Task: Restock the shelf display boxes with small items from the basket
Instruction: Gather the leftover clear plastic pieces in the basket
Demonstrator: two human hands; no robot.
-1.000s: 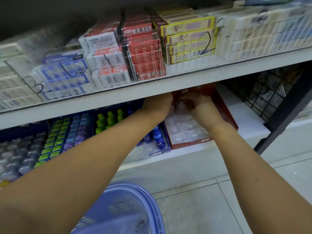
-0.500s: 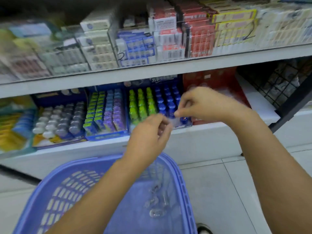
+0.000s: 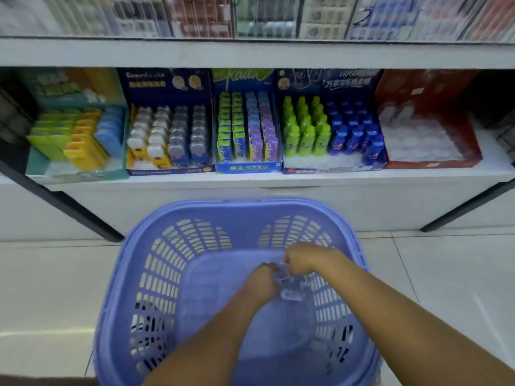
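Small clear plastic items (image 3: 291,295) are lying in the lilac slotted plastic basket (image 3: 250,207), the left hand (image 3: 260,282) and right hand (image 3: 305,261) pinching them. A red cardboard display box (image 3: 429,162) is sitting on the white shelf (image 3: 250,180). Hands, higher earlier, are reaching down.

Basket (image 3: 156,274): lilac plastic, slotted walls, upright on floor, near, centred below shelf. Clear items (image 3: 291,293): small transparent pieces, bunched low inside basket, right of centre; shape blurred. Left hand (image 3: 260,284) and right hand (image 3: 305,260) pinch them from either side. Display boxes (image 3: 248,167): five side by side on far lower shelf. Red box (image 3: 430,162) at far right: clear tray, few clear pieces at its far left. Next left, dark-blue box (image 3: 334,169): green and blue bottles upright in rows.
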